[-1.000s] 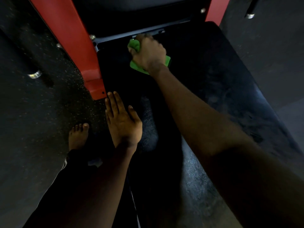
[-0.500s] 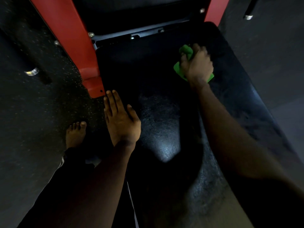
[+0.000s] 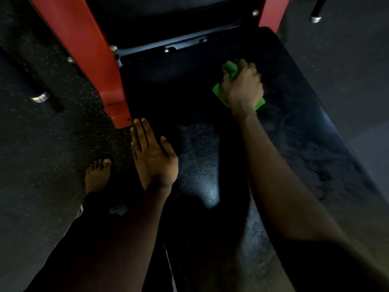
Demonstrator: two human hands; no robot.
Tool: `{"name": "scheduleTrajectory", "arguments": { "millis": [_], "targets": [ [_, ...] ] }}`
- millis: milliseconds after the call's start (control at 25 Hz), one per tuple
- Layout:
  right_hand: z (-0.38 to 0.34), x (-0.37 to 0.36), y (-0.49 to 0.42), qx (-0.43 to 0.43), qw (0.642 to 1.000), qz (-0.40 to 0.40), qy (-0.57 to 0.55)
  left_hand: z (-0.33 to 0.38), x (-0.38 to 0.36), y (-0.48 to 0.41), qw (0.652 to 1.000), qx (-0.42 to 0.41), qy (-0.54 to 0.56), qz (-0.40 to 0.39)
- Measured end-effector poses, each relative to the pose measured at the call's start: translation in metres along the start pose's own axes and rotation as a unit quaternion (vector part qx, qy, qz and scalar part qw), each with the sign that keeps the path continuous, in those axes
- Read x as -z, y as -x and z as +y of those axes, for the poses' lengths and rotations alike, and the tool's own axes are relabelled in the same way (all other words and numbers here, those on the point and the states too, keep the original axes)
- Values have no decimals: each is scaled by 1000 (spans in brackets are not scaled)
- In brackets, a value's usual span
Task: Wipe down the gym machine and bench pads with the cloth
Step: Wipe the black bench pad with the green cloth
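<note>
Right grip is curling tight round the bunched green cloth, pressing it onto the bench pad toward its far right corner. Left grip is lying flat on the pad's left edge, fingers straight, thumb apart, tips just beside the red metal frame. Pad is showing black, grainy vinyl w/ rounded corners. Cloth is looking soft, crumpled.

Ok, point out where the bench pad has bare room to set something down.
Bare: the bench pad between the left hand and the right forearm; the strip right of that forearm; the far corner between the red frame and the cloth. Crowded: where the right hand grips the cloth, and by the left hand.
</note>
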State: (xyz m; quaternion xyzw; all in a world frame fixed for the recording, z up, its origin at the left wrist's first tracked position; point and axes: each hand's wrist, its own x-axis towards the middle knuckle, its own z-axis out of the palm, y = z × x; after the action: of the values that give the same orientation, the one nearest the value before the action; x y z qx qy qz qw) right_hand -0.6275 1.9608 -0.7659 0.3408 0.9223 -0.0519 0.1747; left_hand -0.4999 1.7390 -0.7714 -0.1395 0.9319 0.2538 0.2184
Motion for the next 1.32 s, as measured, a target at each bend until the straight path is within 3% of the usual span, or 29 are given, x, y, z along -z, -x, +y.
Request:
{"name": "scheduleTrajectory", "arguments": {
  "millis": [120, 200, 320, 520, 600, 720, 800, 880, 1000, 1120, 1200, 1320],
  "targets": [
    [-17, -11, 35, 125, 990, -66, -20, 2, 0, 1, 1000, -9, -2, 5],
    [-8, -6, 43, 161, 982, -93, -42, 1, 0, 0, 1000, -7, -5, 10],
    [35, 9, 32, 115, 991, -55, -29, -1, -2, -1, 1000, -12, -8, 12],
    [103, 37, 33, -59, 997, 31, -34, -1, -4, -1, 1000, -17, -6, 19],
    [89, 29, 68, -37, 998, 20, -43, -3, -5, -2, 999, -16, -12, 25],
    [65, 16, 129, 99, 993, -40, -42, -3, -5, -2, 999, -19, -8, 25],
    [78, 24, 134, 142, 986, -54, -68, -3, -6, -2, 999, -24, -11, 28],
    [108, 38, 107, 83, 992, -18, -90, -4, -6, -3, 999, -25, -15, 30],
    [143, 49, 52, -81, 994, 59, -52, -4, -7, -2, 999, -33, -13, 34],
    [126, 49, 24, -154, 984, 85, -33, -6, -7, -3, 999, -34, -9, 36],
    [92, 44, 29, -142, 988, 58, -30, -5, -6, -3, 999, -35, -9, 34],
    [27, 19, 70, -10, 1000, -16, -20, -5, -6, -2, 999, -32, -4, 38]
  ]
}}
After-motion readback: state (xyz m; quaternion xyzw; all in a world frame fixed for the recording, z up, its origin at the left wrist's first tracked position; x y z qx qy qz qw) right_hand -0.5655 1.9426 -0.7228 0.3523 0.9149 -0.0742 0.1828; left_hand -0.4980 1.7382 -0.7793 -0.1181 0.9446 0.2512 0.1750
